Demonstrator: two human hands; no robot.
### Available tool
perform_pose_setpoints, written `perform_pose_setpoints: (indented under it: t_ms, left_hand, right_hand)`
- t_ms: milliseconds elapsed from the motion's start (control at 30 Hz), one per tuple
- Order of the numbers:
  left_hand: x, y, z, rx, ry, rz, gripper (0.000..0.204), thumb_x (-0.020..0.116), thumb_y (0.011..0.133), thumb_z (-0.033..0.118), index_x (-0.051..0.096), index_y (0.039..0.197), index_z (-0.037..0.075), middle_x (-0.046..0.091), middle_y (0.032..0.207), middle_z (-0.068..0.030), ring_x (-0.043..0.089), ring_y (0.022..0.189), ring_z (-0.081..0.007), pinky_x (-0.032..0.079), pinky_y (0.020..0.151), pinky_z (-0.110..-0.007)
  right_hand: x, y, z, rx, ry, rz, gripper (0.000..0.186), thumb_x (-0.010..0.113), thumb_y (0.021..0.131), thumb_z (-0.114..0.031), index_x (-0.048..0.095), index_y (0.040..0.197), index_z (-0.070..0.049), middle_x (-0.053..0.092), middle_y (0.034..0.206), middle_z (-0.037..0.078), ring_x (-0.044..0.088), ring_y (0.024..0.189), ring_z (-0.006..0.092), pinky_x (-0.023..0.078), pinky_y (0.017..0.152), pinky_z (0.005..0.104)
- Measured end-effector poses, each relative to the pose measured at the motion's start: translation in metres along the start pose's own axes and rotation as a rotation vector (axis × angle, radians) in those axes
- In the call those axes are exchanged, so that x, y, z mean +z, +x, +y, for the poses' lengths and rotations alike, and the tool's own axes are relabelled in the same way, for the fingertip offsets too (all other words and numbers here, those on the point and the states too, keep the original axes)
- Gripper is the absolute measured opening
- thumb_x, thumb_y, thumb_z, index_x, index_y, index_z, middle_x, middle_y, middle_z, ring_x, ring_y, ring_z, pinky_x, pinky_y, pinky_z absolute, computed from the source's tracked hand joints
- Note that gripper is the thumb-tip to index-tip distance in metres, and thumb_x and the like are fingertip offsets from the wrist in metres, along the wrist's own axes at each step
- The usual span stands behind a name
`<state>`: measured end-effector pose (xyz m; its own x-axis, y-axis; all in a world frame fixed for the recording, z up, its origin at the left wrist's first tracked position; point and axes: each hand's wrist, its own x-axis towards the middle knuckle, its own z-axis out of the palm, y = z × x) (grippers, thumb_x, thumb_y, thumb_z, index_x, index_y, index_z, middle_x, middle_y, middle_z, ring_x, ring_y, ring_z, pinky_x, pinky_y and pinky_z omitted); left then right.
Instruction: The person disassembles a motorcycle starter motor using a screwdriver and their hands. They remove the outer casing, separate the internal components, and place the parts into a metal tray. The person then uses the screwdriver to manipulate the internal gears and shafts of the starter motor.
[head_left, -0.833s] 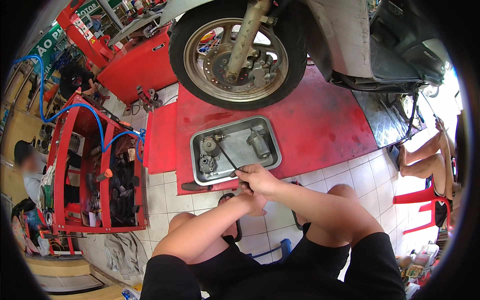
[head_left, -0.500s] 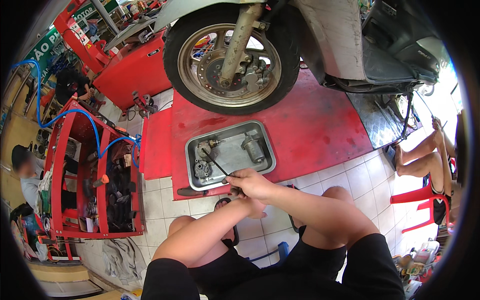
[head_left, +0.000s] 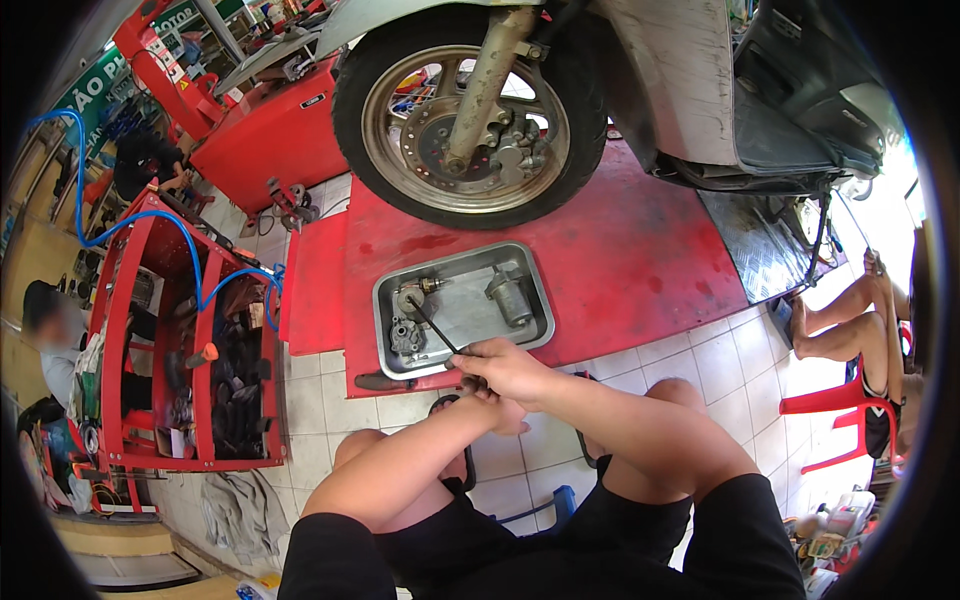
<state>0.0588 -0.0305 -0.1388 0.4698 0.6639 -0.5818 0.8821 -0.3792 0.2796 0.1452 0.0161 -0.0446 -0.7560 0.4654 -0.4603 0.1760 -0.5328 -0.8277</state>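
Observation:
A thin dark rod (head_left: 432, 322) slants out of my right hand (head_left: 505, 370), which is closed on its near end. The rod's far tip lies over the small round metal part (head_left: 409, 299) in a steel tray (head_left: 466, 350). My left hand (head_left: 500, 412) is just under and against the right one, its fingers mostly hidden. Dark, dirty shapes show between the hands, too small to name. Also in the tray are a grey cast metal part (head_left: 406, 336), a small brass-and-black fitting (head_left: 429, 285) and, at the right, a grey cylindrical motor (head_left: 511, 299).
The tray rests on a red lift platform (head_left: 640, 240), below a scooter's front wheel (head_left: 345, 130). A dark-handled tool (head_left: 380, 382) lies by the platform's near edge. At left stands a red tool cart (head_left: 200, 462) with a blue hose (head_left: 190, 240). Other people are at both sides.
The whole view has shifted slightly. My hands and the rod keep nearly the same place over the tray's near edge, and the parts in the tray have not visibly moved.

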Motion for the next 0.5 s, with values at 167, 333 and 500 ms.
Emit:
perform_pose_setpoints:
  t_ms: [167, 333, 500]
  left_hand:
    - [-0.007, -0.006, 0.005, -0.166, 0.029, -0.073, 0.048, 0.071, 0.076, 0.057, 0.056, 0.092, 0.015, 0.044, 0.081, -0.0008, 0.047, 0.074, -0.0201, 0.037, 0.064, -0.038]
    - [-0.017, -0.012, 0.008, -0.174, 0.019, -0.099, 0.049, 0.073, 0.074, 0.057, 0.055, 0.088, 0.014, 0.042, 0.077, 0.0000, 0.046, 0.072, -0.0195, 0.037, 0.064, -0.037]
    - [-0.009, -0.011, 0.000, -0.063, -0.028, -0.023, 0.052, 0.073, 0.074, 0.054, 0.061, 0.105, 0.014, 0.048, 0.083, -0.0008, 0.049, 0.076, -0.0197, 0.039, 0.066, -0.037]
  right_hand:
    - [0.000, 0.005, 0.004, 0.010, -0.013, -0.015, 0.028, 0.057, 0.101, -0.025, 0.064, 0.101, 0.002, 0.060, 0.072, 0.004, 0.049, 0.058, 0.0084, 0.041, 0.053, 0.0239]
    - [0.001, 0.004, 0.003, 0.006, -0.021, -0.001, 0.028, 0.058, 0.101, -0.025, 0.065, 0.102, 0.003, 0.059, 0.072, 0.003, 0.049, 0.057, 0.0084, 0.041, 0.053, 0.0241]
    - [0.002, 0.006, 0.005, -0.044, 0.008, 0.000, 0.029, 0.060, 0.100, -0.024, 0.065, 0.097, 0.004, 0.058, 0.068, 0.004, 0.048, 0.054, 0.0087, 0.039, 0.050, 0.0256]
